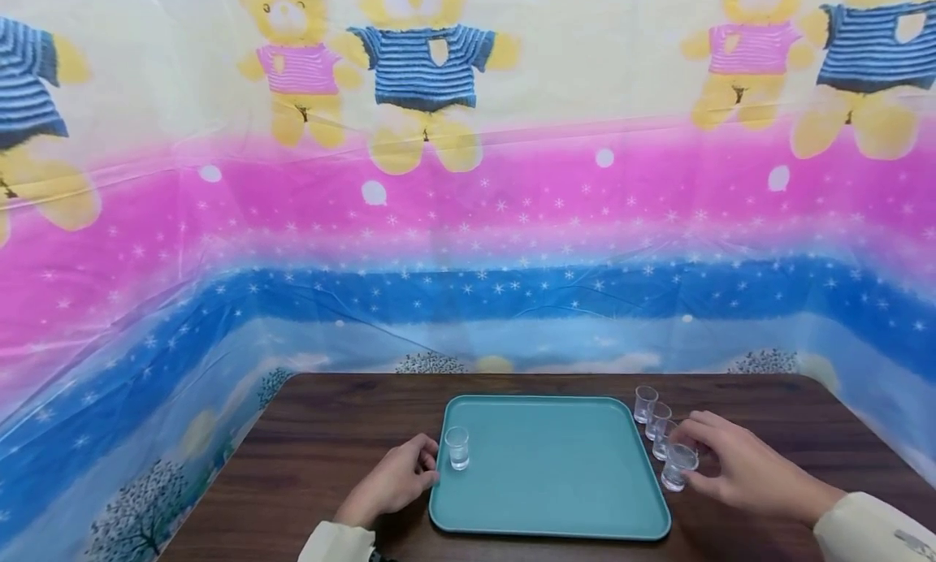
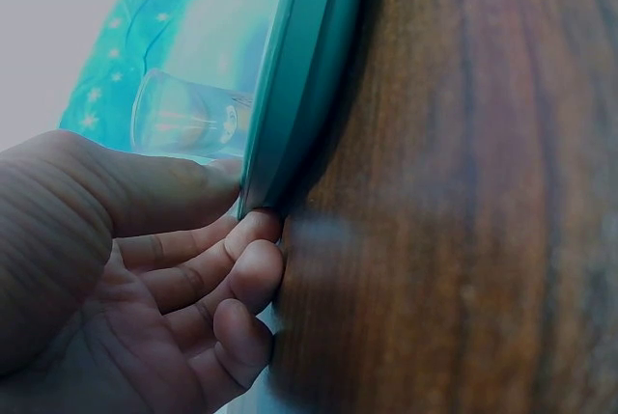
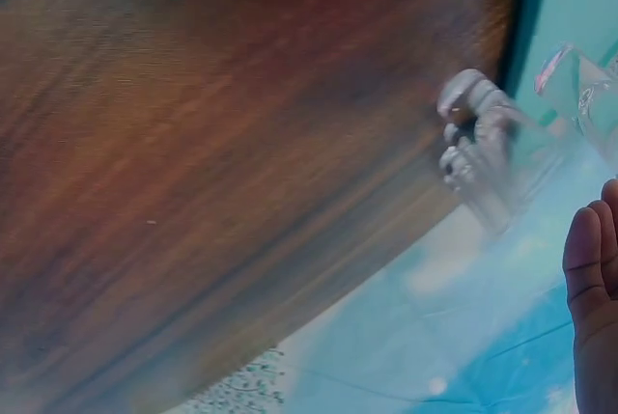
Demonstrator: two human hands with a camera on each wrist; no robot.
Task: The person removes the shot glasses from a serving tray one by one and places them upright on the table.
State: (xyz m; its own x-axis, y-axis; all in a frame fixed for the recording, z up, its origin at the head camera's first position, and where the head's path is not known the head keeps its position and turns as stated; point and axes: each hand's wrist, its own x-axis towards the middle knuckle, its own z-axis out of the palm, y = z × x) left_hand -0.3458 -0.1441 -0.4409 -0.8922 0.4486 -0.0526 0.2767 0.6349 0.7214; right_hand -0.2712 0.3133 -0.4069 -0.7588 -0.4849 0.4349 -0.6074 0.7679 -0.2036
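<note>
A small clear shot glass [image 1: 457,448] stands upright on the left side of the teal tray [image 1: 548,464]. At the tray's left edge my left hand [image 1: 398,477] pinches the rim, thumb on top and fingertips [image 2: 253,226] at its underside. My right hand [image 1: 738,464] is at the tray's right edge. Between thumb and fingers it holds another clear shot glass [image 1: 678,468], the nearest of a row. In the right wrist view only part of that hand [image 3: 596,279] shows, beside the clear glass [image 3: 579,96].
Behind the held glass, more shot glasses [image 1: 646,404] stand in a slanting row on the dark wood table [image 1: 336,432], along the tray's right edge. A printed cloth [image 1: 468,294] with bears and snowflakes hangs behind the table and along its sides.
</note>
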